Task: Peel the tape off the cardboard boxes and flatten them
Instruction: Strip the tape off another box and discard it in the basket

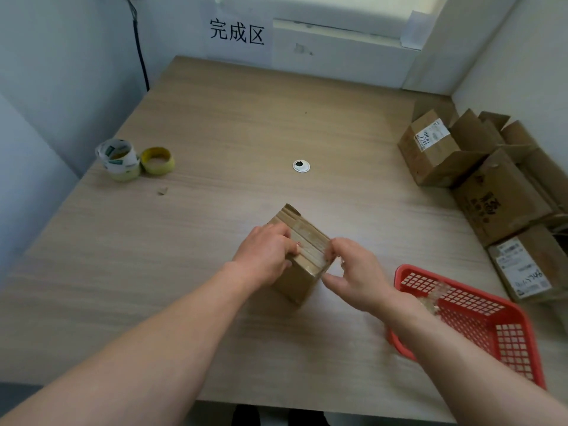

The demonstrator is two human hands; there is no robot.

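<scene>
A small brown cardboard box (299,265) stands on the wooden table (215,210) near its front middle, with clear tape along its top seam. My left hand (264,253) grips the box's left side, fingers curled over the top edge. My right hand (353,272) is at the box's right top corner, fingertips pinching at the taped edge there. Whether any tape has lifted is too blurred to tell.
A red plastic basket (491,318) with a crumpled clear strip sits at the front right. Several cardboard boxes (436,149) are piled along the right wall. Two tape rolls (135,161) lie at the left. A white cable grommet (301,166) is mid-table.
</scene>
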